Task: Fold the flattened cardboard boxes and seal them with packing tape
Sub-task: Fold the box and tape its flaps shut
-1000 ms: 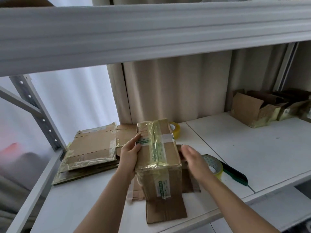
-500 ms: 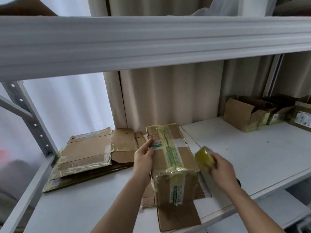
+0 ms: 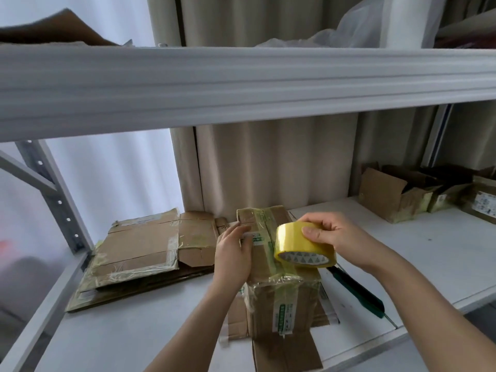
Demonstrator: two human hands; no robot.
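Risen off the shelf, the tape roll [image 3: 304, 247], clasped by the right hand [image 3: 334, 233], hovers over the folded box [image 3: 279, 267]; the left hand [image 3: 233, 255] presses the box's left side.

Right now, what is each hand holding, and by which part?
The right hand grips the yellow roll of packing tape by its outer rim. The left hand rests on the taped cardboard box.

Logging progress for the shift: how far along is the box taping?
Done: three folded boxes sit on the shelf's right end. In hand: the left hand steadies a standing box, already wrapped in old tape, while the right hand has a grip on the tape roll above it. No fresh strip shows yet. Left: a flat stack waits unfolded at left.
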